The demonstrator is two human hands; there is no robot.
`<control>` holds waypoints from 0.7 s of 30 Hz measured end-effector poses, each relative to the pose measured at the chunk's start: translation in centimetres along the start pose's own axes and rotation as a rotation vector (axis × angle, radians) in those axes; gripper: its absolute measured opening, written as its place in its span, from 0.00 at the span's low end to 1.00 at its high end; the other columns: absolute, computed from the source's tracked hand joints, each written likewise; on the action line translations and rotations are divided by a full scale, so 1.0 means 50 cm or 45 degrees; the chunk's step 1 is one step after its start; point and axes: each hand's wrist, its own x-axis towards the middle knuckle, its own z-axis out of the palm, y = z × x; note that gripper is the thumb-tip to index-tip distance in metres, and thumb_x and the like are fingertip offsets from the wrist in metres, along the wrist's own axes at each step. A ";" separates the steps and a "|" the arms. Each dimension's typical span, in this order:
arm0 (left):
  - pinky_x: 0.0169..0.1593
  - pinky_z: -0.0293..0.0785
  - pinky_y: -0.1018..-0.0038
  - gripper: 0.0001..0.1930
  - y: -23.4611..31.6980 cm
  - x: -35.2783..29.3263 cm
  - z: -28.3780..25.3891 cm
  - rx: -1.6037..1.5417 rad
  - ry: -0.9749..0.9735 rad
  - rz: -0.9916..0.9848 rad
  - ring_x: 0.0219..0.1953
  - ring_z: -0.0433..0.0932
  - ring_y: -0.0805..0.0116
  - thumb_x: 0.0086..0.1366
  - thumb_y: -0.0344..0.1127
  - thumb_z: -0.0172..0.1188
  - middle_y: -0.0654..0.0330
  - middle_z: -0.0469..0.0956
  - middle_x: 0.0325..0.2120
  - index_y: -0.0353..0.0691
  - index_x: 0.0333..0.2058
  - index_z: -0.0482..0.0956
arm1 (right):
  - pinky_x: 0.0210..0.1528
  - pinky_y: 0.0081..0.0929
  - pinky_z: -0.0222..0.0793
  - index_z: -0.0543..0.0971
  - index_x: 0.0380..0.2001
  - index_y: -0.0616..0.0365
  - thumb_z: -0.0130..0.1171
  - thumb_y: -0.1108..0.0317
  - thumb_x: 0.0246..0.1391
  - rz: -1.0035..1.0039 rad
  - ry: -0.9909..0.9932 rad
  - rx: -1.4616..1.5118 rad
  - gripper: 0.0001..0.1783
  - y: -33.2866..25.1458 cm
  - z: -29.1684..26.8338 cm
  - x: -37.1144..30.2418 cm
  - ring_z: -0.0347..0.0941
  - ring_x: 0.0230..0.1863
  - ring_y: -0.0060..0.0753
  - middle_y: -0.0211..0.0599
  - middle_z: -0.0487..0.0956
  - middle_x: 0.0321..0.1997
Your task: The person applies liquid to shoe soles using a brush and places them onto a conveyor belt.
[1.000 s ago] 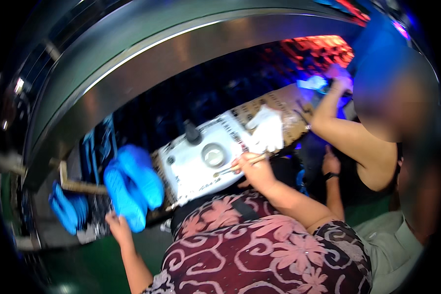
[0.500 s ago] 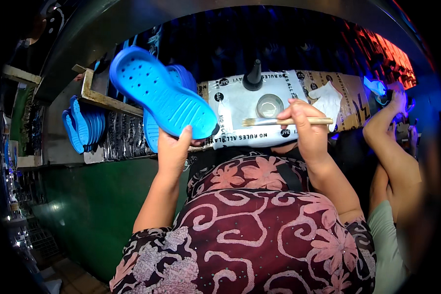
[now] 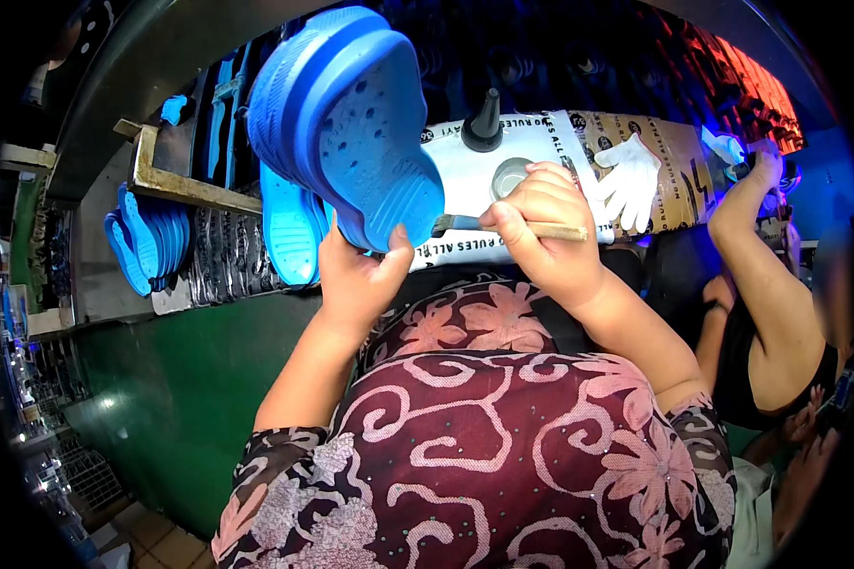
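Observation:
A blue foam shoe sole (image 3: 375, 142) with holes and ridges is gripped at its end by my left hand (image 3: 362, 275), fingers closed round it. Further layered blue soles or rims show right behind it, and I cannot tell whether they are in the same grip. My right hand (image 3: 550, 228) is closed on a flat paintbrush (image 3: 565, 230). The bristles are at the sole's right edge, touching or nearly so. Just beyond the right hand stands a small round glass bowl (image 3: 510, 178). More blue soles (image 3: 289, 228) lie on the bench behind my left hand.
A black cone-topped bottle (image 3: 484, 128) stands on the white printed sheet (image 3: 460, 166). To its right lies a white glove (image 3: 631, 180) on brown cardboard (image 3: 678, 190). At left are a wooden frame (image 3: 176, 190) and stacked blue soles (image 3: 147, 242). Another person's arm (image 3: 769, 275) is at right.
The sole in my left hand has risen and tilted, with layers now showing behind it. My right hand has carried the brush left to the sole's edge. The person at right has shifted.

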 end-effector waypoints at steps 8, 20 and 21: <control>0.37 0.72 0.77 0.17 -0.023 -0.002 -0.002 0.064 -0.028 0.117 0.30 0.76 0.73 0.52 0.24 0.59 0.56 0.77 0.29 0.32 0.42 0.71 | 0.39 0.30 0.61 0.77 0.17 0.57 0.59 0.69 0.48 -0.006 0.011 0.007 0.09 -0.008 -0.009 0.001 0.66 0.22 0.35 0.31 0.72 0.15; 0.33 0.72 0.77 0.13 -0.024 -0.006 0.011 0.090 -0.002 0.183 0.27 0.75 0.73 0.51 0.24 0.61 0.57 0.77 0.26 0.33 0.37 0.73 | 0.41 0.31 0.61 0.79 0.17 0.56 0.59 0.67 0.48 -0.047 -0.053 -0.028 0.09 -0.011 -0.008 -0.012 0.68 0.22 0.33 0.30 0.73 0.16; 0.32 0.72 0.77 0.13 -0.023 -0.006 0.011 0.085 0.000 0.187 0.27 0.75 0.73 0.51 0.24 0.61 0.57 0.77 0.26 0.33 0.37 0.72 | 0.41 0.31 0.61 0.79 0.17 0.56 0.59 0.67 0.48 -0.036 -0.078 -0.041 0.09 -0.013 -0.006 -0.014 0.68 0.22 0.33 0.29 0.73 0.16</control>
